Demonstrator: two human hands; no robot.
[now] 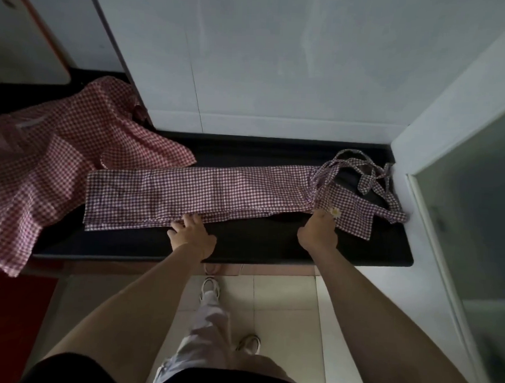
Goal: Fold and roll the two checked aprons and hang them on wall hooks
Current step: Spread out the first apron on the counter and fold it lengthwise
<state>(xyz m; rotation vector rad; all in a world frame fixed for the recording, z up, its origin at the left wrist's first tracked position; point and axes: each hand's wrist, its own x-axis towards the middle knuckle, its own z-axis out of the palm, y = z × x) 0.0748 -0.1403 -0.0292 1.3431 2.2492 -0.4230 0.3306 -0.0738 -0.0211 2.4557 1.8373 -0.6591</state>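
A purple checked apron (205,192) lies folded into a long strip across the black counter (257,246), its straps (359,167) tangled at the right end. My left hand (193,232) grips the strip's near edge around its middle. My right hand (319,230) pinches the near edge further right, close to the bib and a small daisy patch (335,212). A red checked apron (59,154) sprawls unfolded at the left, hanging over the counter's front edge.
A white tiled wall (280,62) rises behind the counter. A white frame with a glass panel (470,215) closes off the right side. An orange-rimmed board (23,45) leans at the far left. Below lie floor tiles, a red mat (9,305) and my feet.
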